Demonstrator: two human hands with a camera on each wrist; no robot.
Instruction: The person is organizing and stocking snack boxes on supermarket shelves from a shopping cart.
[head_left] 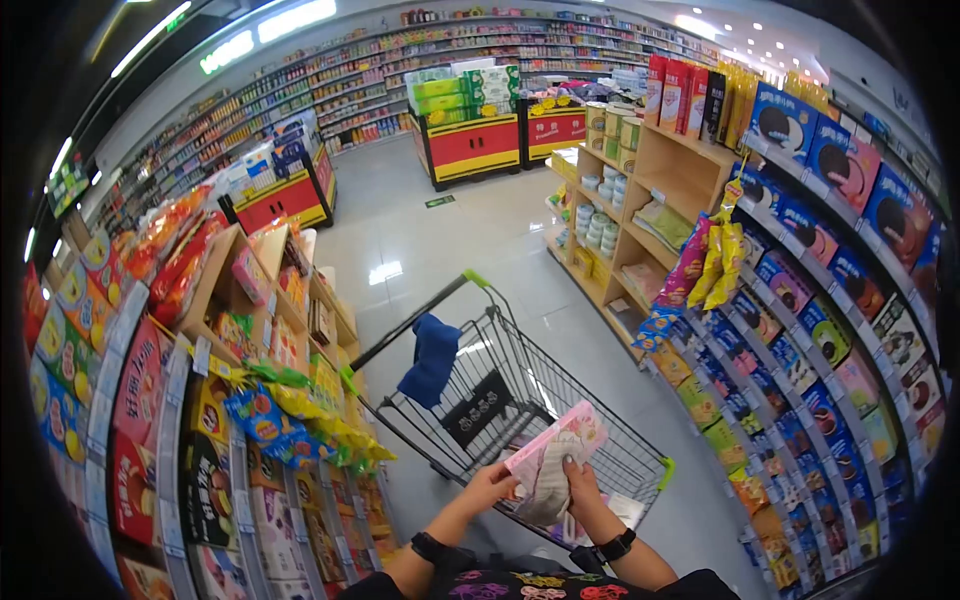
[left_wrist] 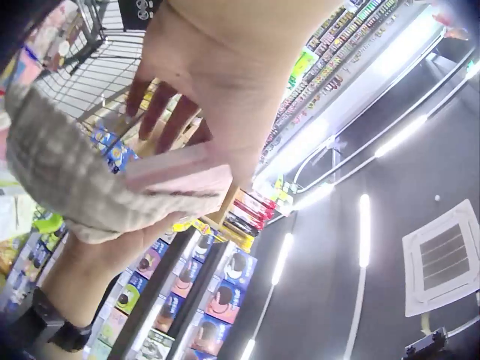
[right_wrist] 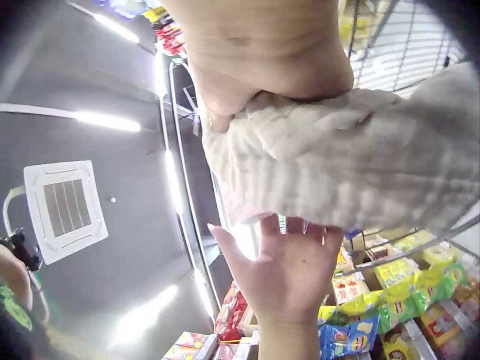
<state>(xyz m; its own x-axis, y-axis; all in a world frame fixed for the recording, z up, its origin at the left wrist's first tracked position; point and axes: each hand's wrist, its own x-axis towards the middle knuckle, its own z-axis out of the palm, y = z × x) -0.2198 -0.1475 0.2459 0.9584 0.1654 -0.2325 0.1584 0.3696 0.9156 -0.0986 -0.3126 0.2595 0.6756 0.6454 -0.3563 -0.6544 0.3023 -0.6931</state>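
Observation:
In the head view my right hand (head_left: 582, 487) grips a crinkled grey-beige cloth (head_left: 545, 492), with the thumb on its face. A flat pink package (head_left: 580, 430) with a printed front lies behind the cloth. At the package's left edge is my left hand (head_left: 487, 488). The right wrist view shows that left hand (right_wrist: 292, 274) with its thumb spread away and its fingertips partly hidden behind the cloth (right_wrist: 322, 161). The pink package (left_wrist: 184, 176) shows between hand and cloth in the left wrist view. Below both hands stands a black wire shopping cart (head_left: 600, 440).
A dark blue cloth (head_left: 430, 360) hangs on the cart near its bar. Snack shelves rise on the left (head_left: 190, 440) and cookie shelves on the right (head_left: 830, 350), with hanging chip bags (head_left: 320, 425). A red and yellow display bin (head_left: 480, 150) stands ahead across the tiled floor (head_left: 400, 230).

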